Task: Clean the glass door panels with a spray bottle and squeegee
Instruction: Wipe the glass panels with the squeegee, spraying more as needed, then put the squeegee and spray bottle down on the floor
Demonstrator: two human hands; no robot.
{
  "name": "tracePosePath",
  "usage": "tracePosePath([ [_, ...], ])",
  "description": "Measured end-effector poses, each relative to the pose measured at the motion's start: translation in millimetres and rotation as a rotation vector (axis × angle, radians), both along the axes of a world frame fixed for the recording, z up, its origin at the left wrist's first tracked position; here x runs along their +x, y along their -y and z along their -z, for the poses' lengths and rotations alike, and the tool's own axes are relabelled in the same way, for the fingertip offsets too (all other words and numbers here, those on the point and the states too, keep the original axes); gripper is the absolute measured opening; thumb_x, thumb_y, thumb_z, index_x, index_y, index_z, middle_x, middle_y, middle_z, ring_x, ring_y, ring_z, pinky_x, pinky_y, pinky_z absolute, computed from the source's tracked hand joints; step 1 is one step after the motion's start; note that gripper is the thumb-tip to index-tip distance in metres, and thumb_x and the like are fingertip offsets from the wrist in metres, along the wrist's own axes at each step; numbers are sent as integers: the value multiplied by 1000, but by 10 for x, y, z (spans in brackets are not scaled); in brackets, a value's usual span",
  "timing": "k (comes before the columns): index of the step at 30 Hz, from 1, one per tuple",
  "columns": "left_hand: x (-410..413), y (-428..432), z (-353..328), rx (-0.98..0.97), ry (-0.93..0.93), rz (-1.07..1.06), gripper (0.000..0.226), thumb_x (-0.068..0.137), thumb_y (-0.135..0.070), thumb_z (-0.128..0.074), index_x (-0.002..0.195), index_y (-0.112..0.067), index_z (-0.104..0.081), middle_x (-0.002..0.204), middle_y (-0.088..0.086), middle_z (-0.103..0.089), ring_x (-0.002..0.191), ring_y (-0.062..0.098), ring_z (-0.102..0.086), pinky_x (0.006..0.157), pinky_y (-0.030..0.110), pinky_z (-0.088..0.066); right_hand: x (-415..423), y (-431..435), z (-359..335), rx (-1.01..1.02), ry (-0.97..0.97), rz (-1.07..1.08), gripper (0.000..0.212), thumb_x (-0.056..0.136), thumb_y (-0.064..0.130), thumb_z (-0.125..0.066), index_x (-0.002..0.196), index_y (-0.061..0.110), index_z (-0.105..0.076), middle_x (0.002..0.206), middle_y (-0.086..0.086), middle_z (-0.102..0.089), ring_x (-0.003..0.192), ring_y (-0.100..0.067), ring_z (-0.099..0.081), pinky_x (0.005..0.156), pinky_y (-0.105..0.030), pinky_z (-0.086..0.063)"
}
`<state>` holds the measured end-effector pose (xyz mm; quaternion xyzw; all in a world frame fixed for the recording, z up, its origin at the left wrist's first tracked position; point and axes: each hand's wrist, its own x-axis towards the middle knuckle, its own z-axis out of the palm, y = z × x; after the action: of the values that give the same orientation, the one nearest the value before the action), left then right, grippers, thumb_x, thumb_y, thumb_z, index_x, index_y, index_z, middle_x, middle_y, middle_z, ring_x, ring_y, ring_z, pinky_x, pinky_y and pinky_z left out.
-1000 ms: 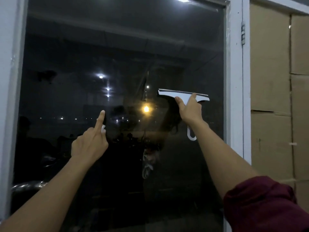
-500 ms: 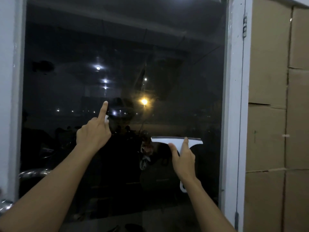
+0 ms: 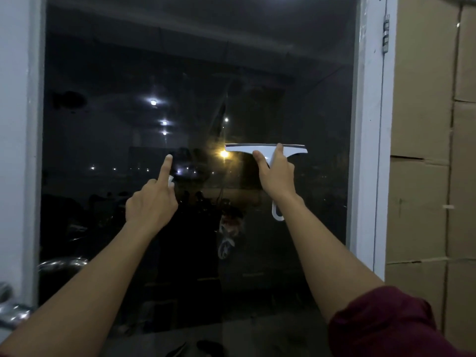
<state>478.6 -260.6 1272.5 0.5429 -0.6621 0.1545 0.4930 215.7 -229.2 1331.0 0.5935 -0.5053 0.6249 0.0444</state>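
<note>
Our right grip (image 3: 277,173) holds the squeegee (image 3: 242,149) by its neck: the thumb lies on the left side of the white head and a finger reaches up to the blade's edge, with the rest of the fingers wrapped round the handle. The blade runs level along the top and lies against the glass panel (image 3: 180,73), right of the middle and about halfway up. The looped end of the handle (image 3: 277,215) shows below the wrist. A dark red sleeve (image 3: 381,323) is pushed up on that arm.

Our left grip (image 3: 152,204) is raised to the left of the squeegee and well apart from it. Its index finger (image 3: 167,163) points straight up at the glass and the other fingers are curled in. A small white piece (image 3: 170,180) shows just beside the base of that finger; we cannot tell what it is, or whether the curled fingers hold it.

The pane is dark and carries reflections: several white lights and an orange glow (image 3: 223,153) just left of the blade. A white door frame (image 3: 365,124) borders the glass on the right, with a metal hinge (image 3: 385,34) near its top. Stacked cardboard boxes (image 3: 425,99) stand to the right of the frame. A shiny metal door handle (image 3: 10,305) sits at the lower left edge.
</note>
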Motion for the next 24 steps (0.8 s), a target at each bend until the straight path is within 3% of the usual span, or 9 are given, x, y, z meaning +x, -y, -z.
tracePosePath([
  [3,-12,-11,2,4,-9,4,63,105,-36,-31,157,-42,5,106,12,-63,82,34,-62,68,45,-44,-8,15,433,20,-21,3,81,96,56,-47,155,17,-8,138,-8,-44,119,-13,-40,91,-24,-32],
  [6,-19,-20,9,-9,-5,4,63,106,-35,-31,157,-40,4,104,13,-62,78,32,-59,67,44,-42,-29,27,845,29,-47,68,81,96,58,-44,155,17,-8,135,-6,-48,112,-4,-34,91,-23,-31],
  [11,-49,-52,138,-51,27,-8,60,106,-36,-30,159,-34,-2,107,15,-58,73,33,-58,62,43,-42,-25,22,1458,93,-1,85,86,91,67,-39,156,19,-8,133,-7,-52,123,-21,-46,101,-37,-42],
  [18,-149,-196,1143,-55,98,134,56,105,-36,-37,157,-24,-21,99,10,-63,68,31,-62,57,47,-54,95,-171,2689,219,82,132,83,93,62,-43,156,20,-11,132,-9,-52,121,-24,-46,93,-25,-34],
  [21,-196,-282,1778,56,107,155,55,104,-37,-40,154,-18,-29,111,10,-66,78,33,-66,58,43,-53,77,-408,3531,480,105,131,80,94,60,-45,155,20,-13,131,-14,-52,121,-29,-47,97,-34,-40],
  [24,-149,-346,2308,126,49,220,48,104,-39,-43,145,-16,-39,114,9,-67,85,32,-67,61,40,-51,-96,-723,4364,927,45,98,57,96,48,-53,132,5,-47,122,-22,-59,114,-38,-56,91,-42,-48],
])
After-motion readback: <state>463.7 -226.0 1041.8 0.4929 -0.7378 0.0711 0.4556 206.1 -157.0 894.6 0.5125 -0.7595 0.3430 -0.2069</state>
